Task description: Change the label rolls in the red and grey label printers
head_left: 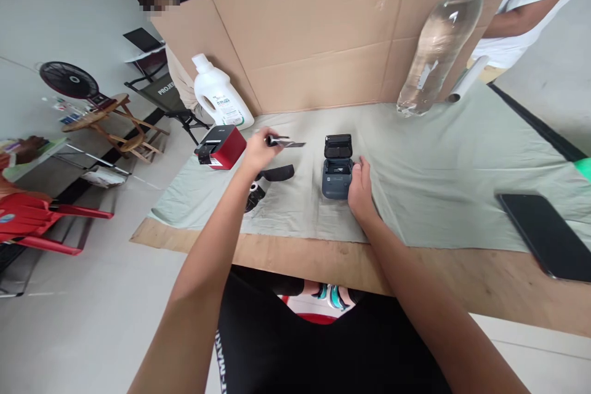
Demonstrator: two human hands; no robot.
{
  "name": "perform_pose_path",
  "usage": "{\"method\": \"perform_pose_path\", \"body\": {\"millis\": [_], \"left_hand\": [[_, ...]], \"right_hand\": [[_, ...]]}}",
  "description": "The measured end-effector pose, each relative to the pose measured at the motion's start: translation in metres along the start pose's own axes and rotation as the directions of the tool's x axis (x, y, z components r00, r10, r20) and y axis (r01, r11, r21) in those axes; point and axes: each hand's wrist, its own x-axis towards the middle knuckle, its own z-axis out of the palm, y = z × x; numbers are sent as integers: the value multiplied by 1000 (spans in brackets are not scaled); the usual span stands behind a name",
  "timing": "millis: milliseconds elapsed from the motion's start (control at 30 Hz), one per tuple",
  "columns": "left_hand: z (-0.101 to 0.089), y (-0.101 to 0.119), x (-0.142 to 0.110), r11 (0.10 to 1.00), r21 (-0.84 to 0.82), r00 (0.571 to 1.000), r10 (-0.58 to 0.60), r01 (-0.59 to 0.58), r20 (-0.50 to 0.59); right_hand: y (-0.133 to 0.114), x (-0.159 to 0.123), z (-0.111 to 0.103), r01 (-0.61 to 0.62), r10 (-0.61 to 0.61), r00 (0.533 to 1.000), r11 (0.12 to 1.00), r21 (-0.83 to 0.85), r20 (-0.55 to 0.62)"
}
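My left hand (259, 151) is closed around what look like scissors (293, 144), their blades pointing right above the cloth. Against the right side of a small dark blue-grey label printer (336, 188) rests my right hand (361, 188), fingers gripping its edge. The printer's black lid (338, 146) stands raised, and its inside shows. Below my left hand lie a black elongated case-like piece (279, 173) and a small black item with a white roll-like part (253, 196). Left of that hand sits a red and black box-shaped device (226, 151).
Along the back stands a cardboard panel (318, 43). A white jug (224, 95) and a clear bottle with a blue cap (438, 43) stand before it. A phone (547, 234) lies at the right edge. Other people are behind the panel and at far left.
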Motion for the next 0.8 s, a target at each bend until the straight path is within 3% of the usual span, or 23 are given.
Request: {"method": "perform_pose_path", "body": {"millis": [100,233,333,433,667,800], "left_hand": [[-23,-39,4,949,256,982,-171,185,-75],[-30,-65,10,899,409,983,-182,159,20],[-25,-68,14,898,428,984,-152,98,94],[-20,-67,17,894,433,974,-186,113,130],[-4,-67,16,809,541,945,-318,229,77],[-4,-64,13,791,572,940,-326,216,96]], "right_hand": [[9,2,3,33,-32,999,999,-23,14],[17,4,5,81,-80,997,995,-54,11],[18,4,5,73,-72,997,995,-63,18],[16,4,5,62,-61,998,997,-52,22],[15,5,5,62,-62,998,997,-38,12],[16,6,5,62,-62,998,998,-25,-6]]}}
